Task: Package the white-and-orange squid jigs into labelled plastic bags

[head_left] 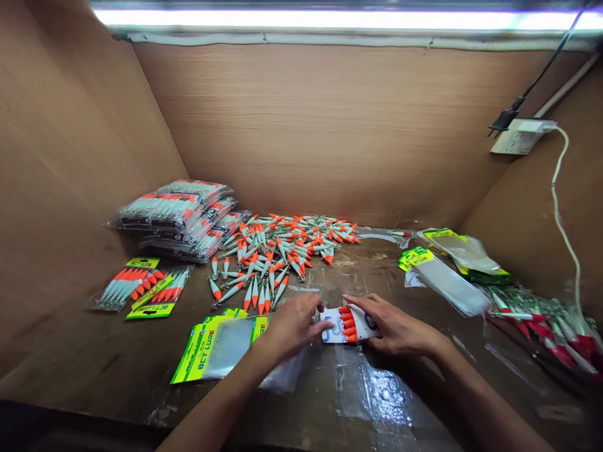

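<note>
My right hand (400, 328) grips a small white card holder (365, 325) with blue print, fingers along its top and thumb under its near edge. Several lures (347, 323) lie side by side in it, orange tips pointing left. At the holder's left end, my left hand (298, 323) has thumb and forefinger apart, the thumb tip over the white card; its other fingers are curled and partly hidden. Beneath the left forearm lie clear bags (230, 345) with yellow-green BCT LURE headers. Beyond the hands spreads a loose pile of orange-and-white lures (268, 257) with hooks.
Packed lure bags (174, 213) are stacked at the back left, with filled header bags (129, 285) before them. More clear bags (452, 279) and red-and-white lures (556, 329) lie at right. A power strip (522, 135) and cords hang above. Wooden walls enclose the table.
</note>
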A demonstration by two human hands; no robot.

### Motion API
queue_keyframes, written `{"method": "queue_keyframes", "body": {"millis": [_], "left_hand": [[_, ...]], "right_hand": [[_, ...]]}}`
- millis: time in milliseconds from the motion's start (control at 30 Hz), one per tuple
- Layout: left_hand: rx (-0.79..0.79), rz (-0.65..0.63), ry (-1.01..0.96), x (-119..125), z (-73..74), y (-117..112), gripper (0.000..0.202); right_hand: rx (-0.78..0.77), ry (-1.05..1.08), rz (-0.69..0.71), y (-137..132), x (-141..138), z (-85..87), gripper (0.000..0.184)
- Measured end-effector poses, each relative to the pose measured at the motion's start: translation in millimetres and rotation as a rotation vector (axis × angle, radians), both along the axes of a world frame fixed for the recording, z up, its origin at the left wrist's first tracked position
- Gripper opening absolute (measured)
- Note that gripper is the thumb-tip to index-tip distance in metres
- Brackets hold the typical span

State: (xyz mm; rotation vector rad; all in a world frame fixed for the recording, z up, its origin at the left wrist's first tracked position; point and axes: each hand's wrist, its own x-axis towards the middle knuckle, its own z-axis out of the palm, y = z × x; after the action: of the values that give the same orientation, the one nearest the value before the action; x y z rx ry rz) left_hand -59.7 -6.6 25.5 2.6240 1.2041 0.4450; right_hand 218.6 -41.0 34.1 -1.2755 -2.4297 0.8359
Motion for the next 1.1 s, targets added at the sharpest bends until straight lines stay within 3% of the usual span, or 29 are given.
{"method": "queue_keyframes", "body": {"millis": [133, 267, 333, 433, 533, 667, 800, 1100], "left_hand": [[0.087, 0.073, 0.101, 16, 2.7, -43, 0.045], [0.017, 0.239, 0.1, 29, -18.6, -76, 0.059], [0.025, 0.329, 0.105, 33, -31.0, -84, 0.055], [0.071, 0.409, 0.099, 36, -39.1, -89, 0.033], [0.093, 0.431, 0.063, 36, -35.7, -93, 0.009], [0.101, 0.434, 0.007, 34, -33.4, -97, 0.009], [0.138, 0.442, 0.008, 34, -41.4, -100, 0.038], [0.095, 0.432, -0.004, 35, -44.8, -100, 0.038]], "right_hand": [[0.01, -0.005, -0.008, 1, -1, -1.5, 0.093], [-0.008, -0.008, -0.016, -1, -1, 0.2, 0.092], [-0.026, -0.017, -0.009, -2, -1, 2.3, 0.091], [-0.043, -0.021, 0.005, -3, -1, 5.1, 0.088], [-0.058, -0.019, 0.011, -3, 1, 5.1, 0.089], [-0.062, -0.003, 0.037, -2, 6, 2.1, 0.089], [-0.064, 0.011, 0.042, -1, 10, 0.2, 0.09], [-0.027, 0.002, 0.081, -3, -2, -4.6, 0.093]]}}
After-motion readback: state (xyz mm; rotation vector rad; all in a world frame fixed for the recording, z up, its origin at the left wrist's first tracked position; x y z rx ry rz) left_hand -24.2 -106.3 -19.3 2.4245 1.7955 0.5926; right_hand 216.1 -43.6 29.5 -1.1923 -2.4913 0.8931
